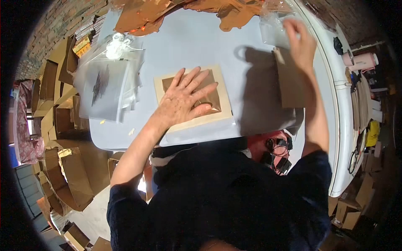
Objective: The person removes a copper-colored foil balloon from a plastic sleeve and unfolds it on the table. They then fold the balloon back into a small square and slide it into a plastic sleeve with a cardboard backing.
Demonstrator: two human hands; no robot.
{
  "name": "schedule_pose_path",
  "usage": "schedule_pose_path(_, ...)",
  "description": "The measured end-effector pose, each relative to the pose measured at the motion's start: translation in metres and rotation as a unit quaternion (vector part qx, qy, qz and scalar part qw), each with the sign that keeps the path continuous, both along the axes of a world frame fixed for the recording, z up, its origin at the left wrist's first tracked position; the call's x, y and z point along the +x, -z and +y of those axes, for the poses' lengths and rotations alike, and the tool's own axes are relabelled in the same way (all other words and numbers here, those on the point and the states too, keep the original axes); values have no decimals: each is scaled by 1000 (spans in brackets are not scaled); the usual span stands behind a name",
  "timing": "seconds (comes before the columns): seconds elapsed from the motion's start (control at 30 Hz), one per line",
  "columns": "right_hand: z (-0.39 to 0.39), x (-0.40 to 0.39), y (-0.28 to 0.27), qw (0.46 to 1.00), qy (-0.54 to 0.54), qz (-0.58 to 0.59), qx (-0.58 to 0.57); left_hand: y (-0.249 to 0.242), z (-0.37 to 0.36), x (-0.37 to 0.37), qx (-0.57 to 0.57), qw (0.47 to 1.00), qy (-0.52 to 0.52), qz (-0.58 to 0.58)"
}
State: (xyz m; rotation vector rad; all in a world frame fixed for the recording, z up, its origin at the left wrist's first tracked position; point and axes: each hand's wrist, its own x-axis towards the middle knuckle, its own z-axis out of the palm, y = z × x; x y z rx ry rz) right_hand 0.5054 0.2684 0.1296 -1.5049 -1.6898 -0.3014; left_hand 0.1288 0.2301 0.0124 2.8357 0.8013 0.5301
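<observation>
My left hand (184,99) lies flat with its fingers spread on a square panel. This panel has a pale beige border (224,94) and a glossy brown centre (214,104). A strip of clear plastic (201,131) extends from its near edge. At the upper right, my right hand (300,44) is raised with its fingers curled together. Whatever it may hold is too small or hidden to make out. Beside and behind it lies crumpled clear plastic (272,31). Under the right forearm is a brown cardboard piece (289,83).
A stack of clear plastic sleeves (106,90) lies on the left of the pale table (188,39). Brown sheets (238,12) cover its far edge. Cardboard boxes (67,180) crowd the left side. A white pipe (341,113) runs along the right. Black cables (276,150) sit below the table edge.
</observation>
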Motion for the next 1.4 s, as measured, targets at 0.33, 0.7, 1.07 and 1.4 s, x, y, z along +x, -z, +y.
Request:
schedule_pose_path(0.33,-215,-146,113,984,-151,64,-65,9,5,-2,-11,1000,4,25)
schedule_pose_path(0.7,-221,-154,132,994,-61,87,-28,13,7,-3,-40,999,5,0)
schedule_pose_path(1.07,-205,-171,146,996,9,-84,11,12,6,-3,-24,999,-2,33)
schedule_pose_path(1.4,-204,-180,127,987,-46,41,-151,12,7,-4,-17,999,6,27)
